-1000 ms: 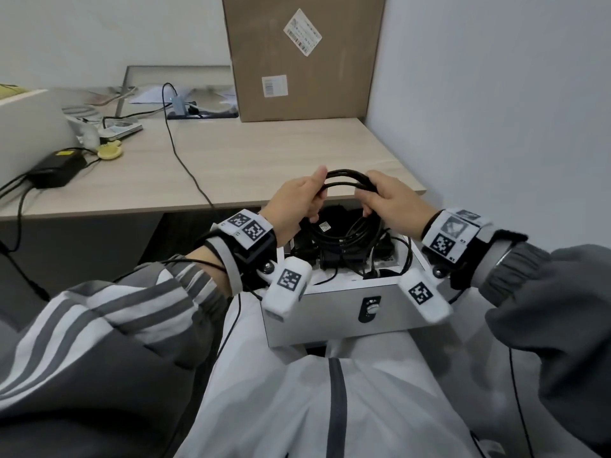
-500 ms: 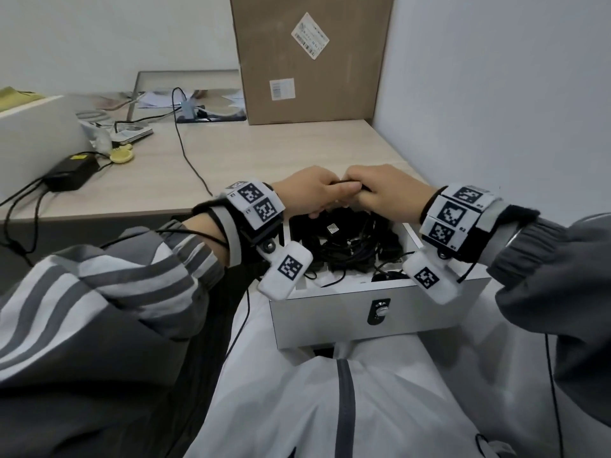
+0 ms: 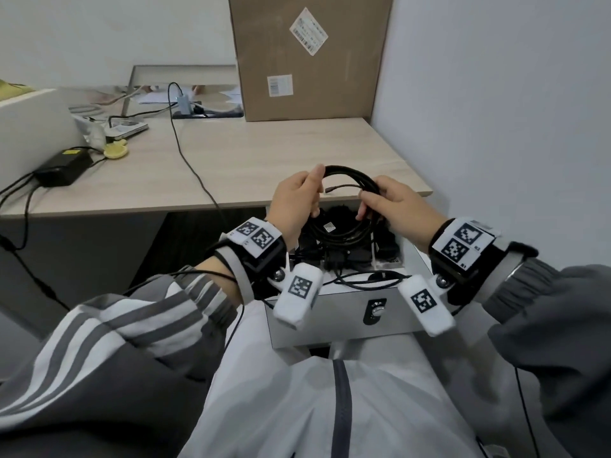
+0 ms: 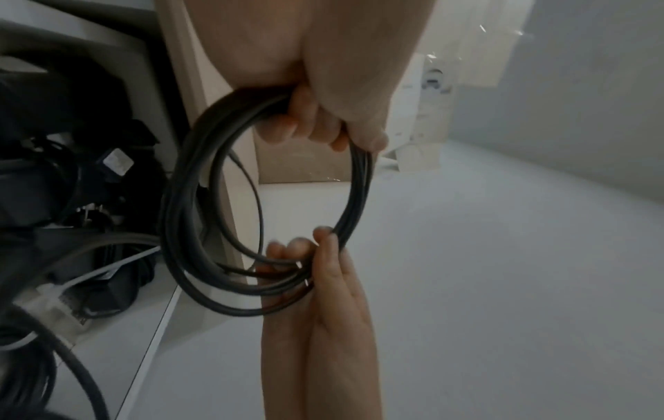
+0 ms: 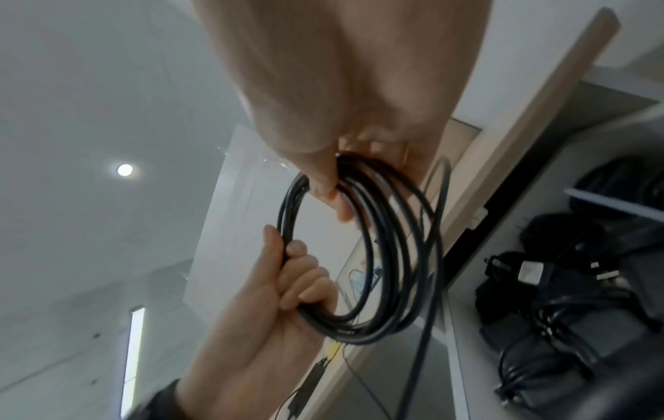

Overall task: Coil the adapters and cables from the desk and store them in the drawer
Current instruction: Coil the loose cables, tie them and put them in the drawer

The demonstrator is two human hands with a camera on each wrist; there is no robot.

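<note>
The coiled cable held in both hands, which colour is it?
Black; the coiled cable shows best in the right wrist view.

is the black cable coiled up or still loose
Coiled. The black cable forms several stacked loops, held between the left hand and right hand above the open drawer; one short end sticks out inside the ring.

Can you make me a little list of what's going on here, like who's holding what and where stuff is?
held thing: black coiled cable
left hand: grips the coil's left side
right hand: grips the coil's right side
where the coil is: in the air above the open drawer
in the drawer: more black cables and adapters
on the desk: black power brick, cardboard box
</note>
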